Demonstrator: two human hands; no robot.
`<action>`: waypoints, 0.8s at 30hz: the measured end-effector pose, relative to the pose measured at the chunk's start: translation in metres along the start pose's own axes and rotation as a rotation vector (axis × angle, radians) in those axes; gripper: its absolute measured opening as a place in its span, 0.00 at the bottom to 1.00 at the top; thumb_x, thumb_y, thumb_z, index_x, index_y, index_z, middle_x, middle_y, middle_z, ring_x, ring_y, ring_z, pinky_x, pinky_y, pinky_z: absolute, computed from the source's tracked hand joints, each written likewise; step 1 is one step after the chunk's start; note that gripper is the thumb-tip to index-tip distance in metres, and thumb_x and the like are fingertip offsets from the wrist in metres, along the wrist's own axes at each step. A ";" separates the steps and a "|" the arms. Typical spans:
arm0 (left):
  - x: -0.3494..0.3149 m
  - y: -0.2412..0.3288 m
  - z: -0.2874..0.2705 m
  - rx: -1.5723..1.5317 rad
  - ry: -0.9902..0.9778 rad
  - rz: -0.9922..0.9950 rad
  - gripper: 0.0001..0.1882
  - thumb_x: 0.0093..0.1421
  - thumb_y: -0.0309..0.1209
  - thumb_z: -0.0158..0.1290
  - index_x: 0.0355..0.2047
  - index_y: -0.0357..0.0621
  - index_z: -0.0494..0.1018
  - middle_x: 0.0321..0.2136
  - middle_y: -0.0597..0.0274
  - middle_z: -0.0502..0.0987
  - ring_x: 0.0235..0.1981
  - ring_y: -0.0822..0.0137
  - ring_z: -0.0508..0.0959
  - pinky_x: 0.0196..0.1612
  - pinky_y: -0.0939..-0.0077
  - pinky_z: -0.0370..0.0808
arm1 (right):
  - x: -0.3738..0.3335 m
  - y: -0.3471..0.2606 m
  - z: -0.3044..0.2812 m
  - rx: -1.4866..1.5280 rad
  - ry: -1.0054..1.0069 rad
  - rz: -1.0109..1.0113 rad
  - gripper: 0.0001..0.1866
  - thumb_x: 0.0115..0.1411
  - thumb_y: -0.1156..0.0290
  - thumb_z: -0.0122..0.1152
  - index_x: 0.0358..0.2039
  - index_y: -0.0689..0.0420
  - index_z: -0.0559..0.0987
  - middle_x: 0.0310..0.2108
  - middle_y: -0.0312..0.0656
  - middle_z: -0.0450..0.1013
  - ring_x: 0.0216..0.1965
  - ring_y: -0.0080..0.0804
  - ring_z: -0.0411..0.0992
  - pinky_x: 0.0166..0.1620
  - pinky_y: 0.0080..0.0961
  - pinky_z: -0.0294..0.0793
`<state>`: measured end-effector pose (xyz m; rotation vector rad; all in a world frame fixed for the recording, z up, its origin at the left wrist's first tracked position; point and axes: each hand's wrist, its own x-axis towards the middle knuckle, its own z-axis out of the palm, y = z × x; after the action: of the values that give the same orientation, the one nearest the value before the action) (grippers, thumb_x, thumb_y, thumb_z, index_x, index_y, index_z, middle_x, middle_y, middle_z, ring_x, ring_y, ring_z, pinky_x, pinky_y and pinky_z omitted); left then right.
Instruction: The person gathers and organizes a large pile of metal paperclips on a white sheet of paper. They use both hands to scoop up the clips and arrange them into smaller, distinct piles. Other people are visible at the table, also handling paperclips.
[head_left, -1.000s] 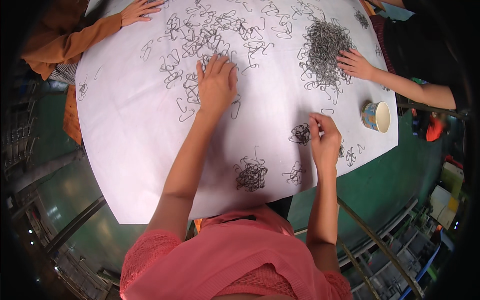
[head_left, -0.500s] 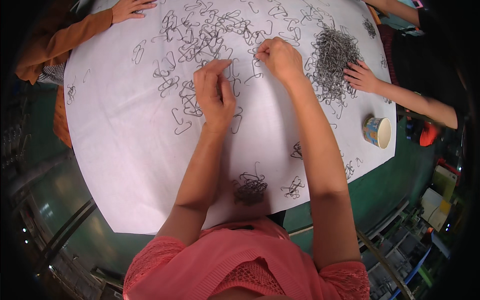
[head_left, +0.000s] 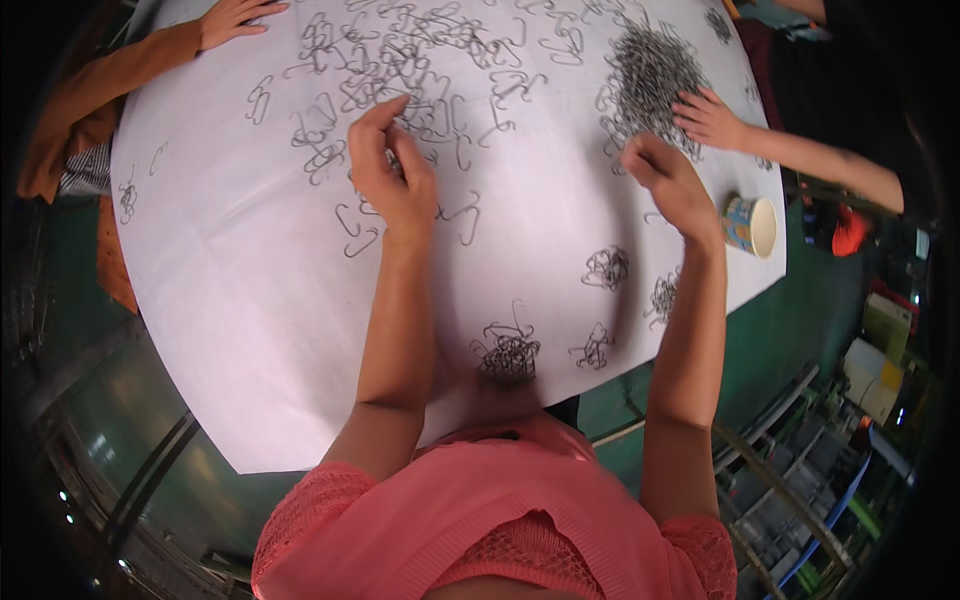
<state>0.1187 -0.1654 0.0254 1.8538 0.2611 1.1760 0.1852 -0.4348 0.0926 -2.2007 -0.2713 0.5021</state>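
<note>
Dark, bent metal wire hooks lie scattered across the white-covered desk, around and beyond the person's half-curled left hand; whether its grip holds any cannot be told. The right hand, blurred, fingers drawn in, is near the dense grey wire-hook heap; its grip's contents are likewise unclear.

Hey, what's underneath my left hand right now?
Dark wire hooks show around your left hand, lying on the white sheet. Whatever is directly beneath the palm is covered, so I can't tell.
</note>
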 end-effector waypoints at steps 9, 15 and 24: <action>-0.008 0.005 0.009 -0.017 -0.112 -0.087 0.14 0.57 0.16 0.41 0.39 0.38 0.74 0.36 0.61 0.76 0.37 0.73 0.75 0.36 0.83 0.69 | -0.177 0.095 -0.051 0.064 0.215 0.450 0.07 0.58 0.70 0.55 0.28 0.60 0.72 0.18 0.29 0.61 0.22 0.17 0.58 0.26 0.19 0.58; -0.011 0.008 0.013 -0.023 -0.103 -0.123 0.13 0.58 0.17 0.41 0.38 0.38 0.74 0.37 0.60 0.75 0.35 0.73 0.73 0.35 0.82 0.68 | -0.181 0.099 -0.040 0.064 0.212 0.453 0.08 0.57 0.69 0.58 0.30 0.61 0.74 0.20 0.33 0.66 0.23 0.19 0.61 0.27 0.20 0.61; -0.011 0.004 0.009 -0.053 -0.114 -0.159 0.13 0.59 0.16 0.41 0.38 0.37 0.74 0.35 0.62 0.74 0.32 0.76 0.71 0.32 0.84 0.66 | -0.062 0.034 0.014 -0.081 0.442 -0.064 0.05 0.55 0.76 0.59 0.32 0.61 0.77 0.31 0.44 0.74 0.30 0.35 0.72 0.37 0.27 0.71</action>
<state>0.1194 -0.1790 0.0205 1.8114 0.3033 0.9568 0.1236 -0.4683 0.0742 -2.3046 -0.1246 -0.0371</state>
